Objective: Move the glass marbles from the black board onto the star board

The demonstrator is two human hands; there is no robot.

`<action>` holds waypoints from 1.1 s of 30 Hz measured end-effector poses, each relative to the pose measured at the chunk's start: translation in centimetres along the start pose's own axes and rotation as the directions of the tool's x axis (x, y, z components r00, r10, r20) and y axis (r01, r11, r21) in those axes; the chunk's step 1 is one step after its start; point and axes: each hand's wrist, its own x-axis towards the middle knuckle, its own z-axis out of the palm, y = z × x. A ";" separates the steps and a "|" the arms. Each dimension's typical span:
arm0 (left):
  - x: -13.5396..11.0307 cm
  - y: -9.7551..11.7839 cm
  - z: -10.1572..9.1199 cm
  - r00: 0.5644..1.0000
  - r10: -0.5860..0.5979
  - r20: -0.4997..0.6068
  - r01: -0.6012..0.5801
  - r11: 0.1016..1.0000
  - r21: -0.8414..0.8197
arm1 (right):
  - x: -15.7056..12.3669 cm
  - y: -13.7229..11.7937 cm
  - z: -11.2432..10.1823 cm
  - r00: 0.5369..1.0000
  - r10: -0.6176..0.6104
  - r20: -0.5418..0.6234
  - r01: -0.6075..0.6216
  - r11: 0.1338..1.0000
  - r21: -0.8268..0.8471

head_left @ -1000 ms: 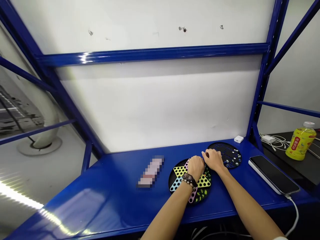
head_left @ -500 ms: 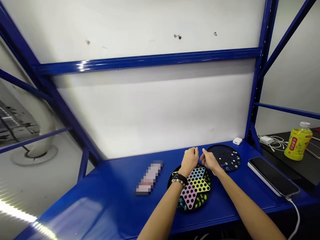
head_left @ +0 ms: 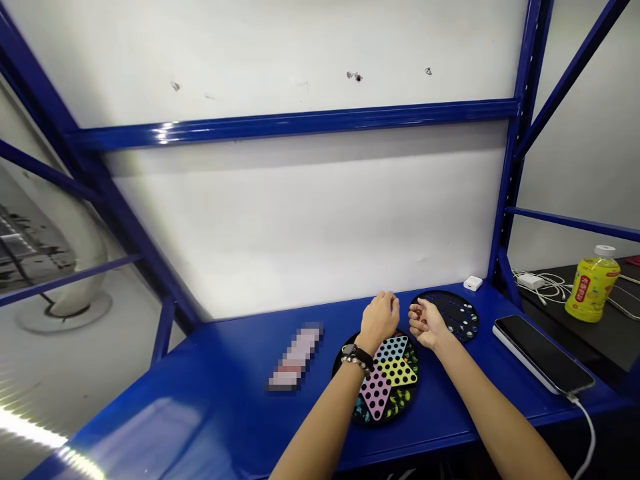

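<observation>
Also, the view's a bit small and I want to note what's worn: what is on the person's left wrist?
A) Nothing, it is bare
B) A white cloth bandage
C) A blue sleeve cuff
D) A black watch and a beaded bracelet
D: the left hand has a black watch on its wrist, with a beaded bracelet just below it towards the forearm.

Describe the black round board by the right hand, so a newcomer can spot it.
On the blue metal shelf, find the colourful star-patterned game board. Just right of it, beside the person's right hand, lies a round black board. Unlike its neighbour it has no coloured star, only rows of dark holes with a few marbles.
</observation>
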 end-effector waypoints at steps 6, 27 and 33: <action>-2.3 -3.8 1.4 0.978 -0.131 0.162 0.114 0.987 0.113 | -1.3 -0.9 0.4 0.995 -0.060 -0.083 0.065 0.996 0.058; -2.7 2.8 4.0 0.985 -0.031 0.172 -0.021 0.957 0.290 | -1.4 -0.6 0.4 0.998 -0.061 -0.016 0.059 0.995 -0.077; -2.7 2.6 4.1 0.982 -0.034 0.186 -0.021 0.958 0.285 | -1.3 -0.4 0.4 0.998 -0.047 -0.029 0.044 0.994 -0.100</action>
